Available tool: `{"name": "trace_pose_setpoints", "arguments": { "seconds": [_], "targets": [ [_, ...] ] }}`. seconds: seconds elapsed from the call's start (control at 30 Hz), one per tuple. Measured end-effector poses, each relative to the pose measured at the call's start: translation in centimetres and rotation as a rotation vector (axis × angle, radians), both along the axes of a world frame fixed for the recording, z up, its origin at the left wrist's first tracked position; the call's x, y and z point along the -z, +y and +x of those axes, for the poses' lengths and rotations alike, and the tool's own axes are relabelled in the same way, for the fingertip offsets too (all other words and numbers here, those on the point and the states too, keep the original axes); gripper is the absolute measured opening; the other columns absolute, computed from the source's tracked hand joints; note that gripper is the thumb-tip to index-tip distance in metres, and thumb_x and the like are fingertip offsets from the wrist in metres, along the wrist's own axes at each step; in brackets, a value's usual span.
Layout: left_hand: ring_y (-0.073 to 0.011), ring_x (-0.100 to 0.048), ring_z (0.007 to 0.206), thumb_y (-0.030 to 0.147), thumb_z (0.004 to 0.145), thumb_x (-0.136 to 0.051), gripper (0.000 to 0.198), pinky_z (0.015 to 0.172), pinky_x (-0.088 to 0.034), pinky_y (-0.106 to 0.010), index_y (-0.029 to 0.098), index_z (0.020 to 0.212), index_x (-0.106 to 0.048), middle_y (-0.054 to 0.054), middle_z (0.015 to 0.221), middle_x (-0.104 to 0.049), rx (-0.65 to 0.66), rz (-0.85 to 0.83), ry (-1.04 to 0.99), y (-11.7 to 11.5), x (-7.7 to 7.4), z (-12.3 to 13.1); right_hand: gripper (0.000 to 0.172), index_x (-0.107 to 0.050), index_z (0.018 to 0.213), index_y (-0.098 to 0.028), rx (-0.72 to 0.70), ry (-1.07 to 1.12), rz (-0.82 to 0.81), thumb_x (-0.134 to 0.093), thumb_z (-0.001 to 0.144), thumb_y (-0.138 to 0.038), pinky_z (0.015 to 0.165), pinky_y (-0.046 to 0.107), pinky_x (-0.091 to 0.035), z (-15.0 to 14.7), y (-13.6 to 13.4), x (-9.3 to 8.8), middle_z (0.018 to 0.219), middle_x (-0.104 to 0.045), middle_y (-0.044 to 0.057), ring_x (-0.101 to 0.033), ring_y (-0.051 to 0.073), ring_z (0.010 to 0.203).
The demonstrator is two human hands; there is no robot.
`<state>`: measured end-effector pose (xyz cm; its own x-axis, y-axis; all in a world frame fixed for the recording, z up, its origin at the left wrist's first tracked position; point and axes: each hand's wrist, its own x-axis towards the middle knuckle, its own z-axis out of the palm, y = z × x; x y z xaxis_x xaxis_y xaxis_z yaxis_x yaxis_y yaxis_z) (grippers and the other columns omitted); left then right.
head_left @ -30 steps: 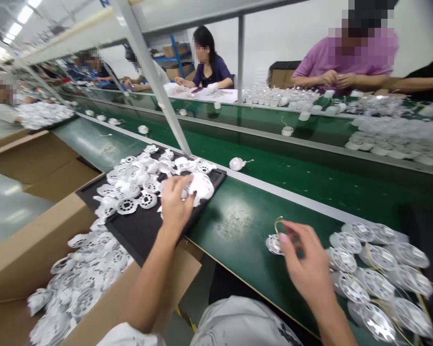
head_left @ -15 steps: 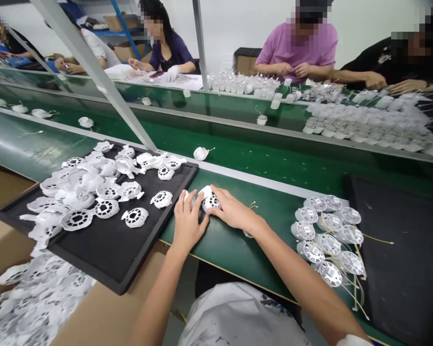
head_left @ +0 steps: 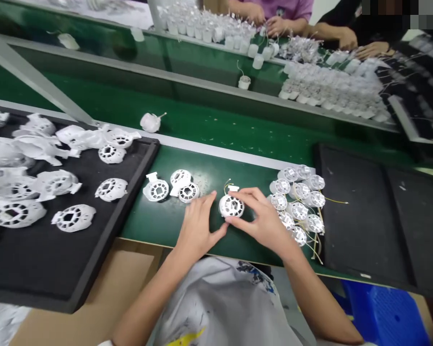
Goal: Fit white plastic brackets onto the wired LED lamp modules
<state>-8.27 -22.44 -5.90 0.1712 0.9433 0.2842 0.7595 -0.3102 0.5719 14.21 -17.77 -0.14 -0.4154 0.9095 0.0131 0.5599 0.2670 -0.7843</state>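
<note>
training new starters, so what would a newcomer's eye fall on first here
Probably the white slotted part in the right hand, near the centre. Next, the black tray at left, bearing similar white parts. Then the shiny, wired round units right of that hand.

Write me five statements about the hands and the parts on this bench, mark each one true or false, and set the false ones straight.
1. The right hand has its thumb and fingers on a round white slotted part. True.
2. A group of clear wired parts stands to the right of the right hand. True.
3. The left hand is gripping one of the clear wired parts. False: it is open beside the round white slotted part.
4. Three loose white parts lie on the green bench between the left black tray and the left hand. True.
5. The left black tray bears just one white part. False: many white pieces lie on it.
</note>
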Motion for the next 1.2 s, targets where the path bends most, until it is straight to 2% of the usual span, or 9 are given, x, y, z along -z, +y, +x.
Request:
{"name": "trace_pose_setpoints", "arguments": {
  "seconds": [0.1,0.23,0.53,0.67,0.83,0.93,1.03,1.13,1.2],
  "targets": [
    [-0.035,-0.055,0.126,0.031,0.093,-0.072,0.095,0.108,-0.044,-0.052,0.023,0.169,-0.016,-0.015,0.142,-0.062,0.037,-0.162,-0.02,0.8,1.2,1.6,0.054,-0.058,0.148,-0.039,-0.043,-0.007,0.007,-0.075,0.097,-0.037,0.112,0.044,-0.055,-0.4,-0.4,1.9,0.138,-0.055,0.007,-0.062,0.026,0.129],
    [-0.0351,-0.052,0.129,0.031,0.092,-0.072,0.099,0.111,-0.042,-0.052,0.024,0.17,-0.013,-0.014,0.141,-0.063,0.021,-0.22,-0.019,1.2,2.0,1.8,0.055,-0.054,0.15,-0.036,-0.1,-0.003,0.022,-0.073,0.099,-0.036,0.111,0.044,-0.055,-0.2,-0.3,3.0,0.138,-0.054,0.008,-0.062,0.026,0.129],
    [-0.0358,-0.055,0.129,0.03,0.091,-0.075,0.107,0.111,-0.041,-0.052,0.027,0.171,-0.005,-0.013,0.142,-0.065,0.028,-0.211,-0.019,1.3,1.8,1.7,0.054,-0.055,0.152,-0.033,-0.146,-0.086,0.064,-0.068,0.102,-0.046,0.111,0.048,-0.053,0.1,0.4,3.4,0.138,-0.061,0.01,-0.059,0.029,0.131],
    [-0.0364,-0.057,0.129,0.031,0.089,-0.076,0.105,0.11,-0.043,-0.052,0.025,0.171,-0.01,-0.013,0.139,-0.066,0.056,-0.169,-0.024,1.6,2.1,1.7,0.053,-0.056,0.151,-0.034,-0.196,-0.275,0.102,-0.061,0.103,-0.056,0.107,0.055,-0.049,0.2,0.8,2.9,0.14,-0.067,0.009,-0.053,0.034,0.135],
    [-0.0362,-0.058,0.13,0.033,0.088,-0.076,0.101,0.113,-0.045,-0.054,0.02,0.169,-0.018,-0.014,0.139,-0.067,0.04,-0.16,-0.041,1.8,2.5,1.5,0.052,-0.055,0.15,-0.033,-0.223,-0.338,0.094,-0.053,0.106,-0.061,0.105,0.052,-0.046,0.4,1.1,2.5,0.146,-0.062,0.01,-0.05,0.034,0.136],
    [-0.0352,-0.054,0.138,0.028,0.087,-0.073,0.085,0.119,-0.043,-0.055,0.019,0.164,-0.036,-0.016,0.147,-0.062,0.119,-0.178,-0.091,1.9,1.6,0.8,0.052,-0.053,0.151,-0.03,-0.218,-0.344,0.133,-0.049,0.108,-0.058,0.108,0.052,-0.043,0.2,0.7,2.6,0.146,-0.062,0.01,-0.049,0.033,0.137],
    [-0.0316,-0.059,0.137,0.032,0.092,-0.07,0.054,0.12,-0.045,-0.051,0.022,0.145,-0.061,-0.013,0.144,-0.065,0.148,-0.282,-0.27,2.1,0.0,0.1,0.052,-0.052,0.151,-0.024,-0.163,-0.32,0.189,-0.049,0.109,-0.054,0.111,0.05,-0.042,-0.3,-0.7,2.6,0.144,-0.065,0.011,-0.052,0.031,0.135],
    [-0.0295,-0.069,0.126,0.046,0.098,-0.067,0.042,0.113,-0.054,-0.048,0.023,0.133,-0.07,-0.011,0.133,-0.074,0.055,-0.457,-0.551,2.1,-1.7,0.5,0.052,-0.051,0.151,-0.025,-0.081,-0.255,0.243,-0.054,0.108,-0.054,0.112,0.048,-0.042,-0.6,-2.6,2.4,0.144,-0.064,0.011,-0.053,0.029,0.135],
    [-0.0295,-0.073,0.121,0.051,0.098,-0.067,0.044,0.106,-0.058,-0.046,0.022,0.131,-0.071,-0.011,0.127,-0.077,0.098,-0.568,-0.677,2.6,-2.5,1.5,0.052,-0.05,0.152,-0.026,-0.005,-0.21,0.28,-0.054,0.108,-0.053,0.114,0.047,-0.041,-0.2,-3.6,2.2,0.146,-0.062,0.011,-0.052,0.028,0.137]
  ]
}}
